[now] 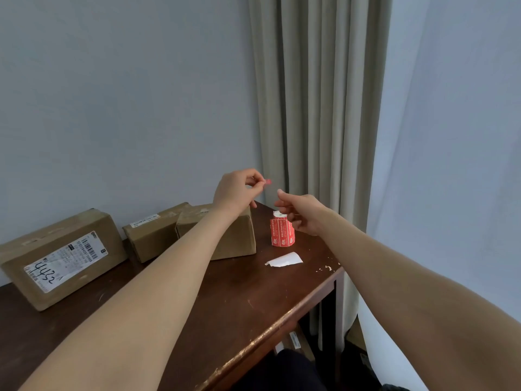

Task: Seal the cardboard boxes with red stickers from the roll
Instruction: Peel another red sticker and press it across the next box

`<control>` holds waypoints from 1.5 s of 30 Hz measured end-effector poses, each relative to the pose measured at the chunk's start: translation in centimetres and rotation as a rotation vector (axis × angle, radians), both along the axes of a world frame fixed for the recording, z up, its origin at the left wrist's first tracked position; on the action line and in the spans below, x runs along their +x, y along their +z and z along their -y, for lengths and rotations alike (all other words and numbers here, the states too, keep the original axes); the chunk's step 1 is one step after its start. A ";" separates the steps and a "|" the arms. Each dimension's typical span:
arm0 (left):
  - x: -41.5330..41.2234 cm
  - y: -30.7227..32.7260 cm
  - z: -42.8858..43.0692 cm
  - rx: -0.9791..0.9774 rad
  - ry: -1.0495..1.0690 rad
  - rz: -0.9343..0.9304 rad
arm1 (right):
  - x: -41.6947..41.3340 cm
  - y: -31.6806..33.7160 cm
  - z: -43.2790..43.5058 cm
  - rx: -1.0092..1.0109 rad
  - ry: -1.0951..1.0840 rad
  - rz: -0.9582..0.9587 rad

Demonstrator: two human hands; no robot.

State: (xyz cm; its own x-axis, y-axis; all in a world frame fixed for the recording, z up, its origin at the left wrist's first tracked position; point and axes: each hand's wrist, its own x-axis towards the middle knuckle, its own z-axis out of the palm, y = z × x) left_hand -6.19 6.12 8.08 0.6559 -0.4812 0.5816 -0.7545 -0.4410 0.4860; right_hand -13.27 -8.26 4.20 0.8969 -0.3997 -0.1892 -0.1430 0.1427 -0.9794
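Three brown cardboard boxes stand along the back of a dark wooden table: a large one with a shipping label at the left, a smaller one in the middle, and a third on the right. An upright roll of red stickers stands just right of the third box. My left hand is raised above that box and pinches a small red sticker. My right hand hovers over the roll with curled fingers, its thumb tip close to the sticker. Whether it holds anything is unclear.
A white scrap of backing paper lies on the table in front of the roll. The table's right edge is close to the roll. A beige curtain hangs behind it, and the wall is right behind the boxes.
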 end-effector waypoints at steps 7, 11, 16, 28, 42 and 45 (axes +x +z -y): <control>0.3 -0.7 -0.8 0.120 0.032 0.231 | 0.8 1.9 -1.0 0.168 0.024 0.035; 0.6 -1.0 -1.0 0.169 0.035 0.269 | 1.1 2.3 -1.3 0.133 -0.016 0.033; 1.2 -1.6 -0.8 0.213 0.044 0.280 | 1.9 2.1 -1.3 0.082 -0.069 0.017; 2.4 -1.2 1.1 -0.250 0.075 -0.515 | 3.6 1.6 -1.8 0.406 -0.128 0.115; 4.2 -0.5 0.8 -0.399 0.162 -0.481 | 6.2 1.6 -3.7 0.164 -0.172 0.128; 5.2 0.6 -0.9 -0.354 0.194 -0.408 | 6.8 1.5 -2.9 -0.007 -0.242 0.117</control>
State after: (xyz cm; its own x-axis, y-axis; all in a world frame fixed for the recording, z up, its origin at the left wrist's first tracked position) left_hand -1.01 7.01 8.73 0.9178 -0.1516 0.3669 -0.3966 -0.3099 0.8641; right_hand -6.44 -5.37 5.65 0.7906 -0.6062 -0.0866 0.0087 0.1525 -0.9883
